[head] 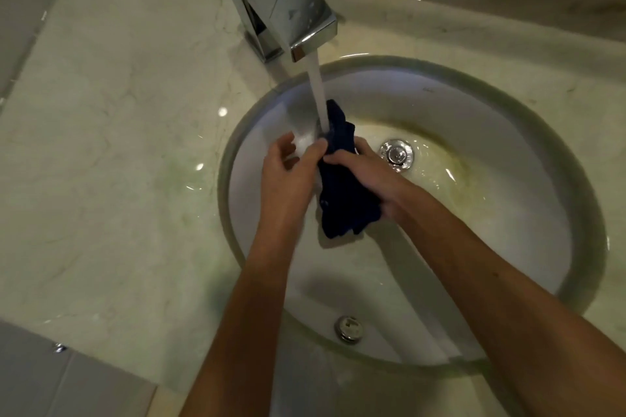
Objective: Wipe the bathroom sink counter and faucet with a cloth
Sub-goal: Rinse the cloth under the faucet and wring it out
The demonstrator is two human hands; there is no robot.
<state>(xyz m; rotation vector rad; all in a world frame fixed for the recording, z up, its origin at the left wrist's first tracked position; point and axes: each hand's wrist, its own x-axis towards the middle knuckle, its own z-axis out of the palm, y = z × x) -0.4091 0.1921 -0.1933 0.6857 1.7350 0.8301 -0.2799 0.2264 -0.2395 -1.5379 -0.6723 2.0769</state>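
Over the round white basin (pixel 508 213), a bunched dark blue cloth (pixel 342 189) hangs in the stream of running water (pixel 316 95), its upper end meeting the flow and its lower end dangling free above the bowl. Our right hand (pixel 369 176) wraps its fingers round the middle of the cloth; our left hand (pixel 288 169) pinches the cloth's upper edge between thumb and fingertips, just under the stream. The water falls from the square chrome faucet (pixel 288 10), which stands at the back of the pale marble counter (pixel 118 145). A chrome drain plug (pixel 396 153) sits beyond the right hand, and a small overflow fitting (pixel 349 328) shows on the near wall of the bowl.

We judge this the wetting step, with the wiping not yet begun. To do it well, we should turn the cloth so every fold meets the water, then wring it firmly over the basin, leaving it damp rather than dripping for the counter and faucet.
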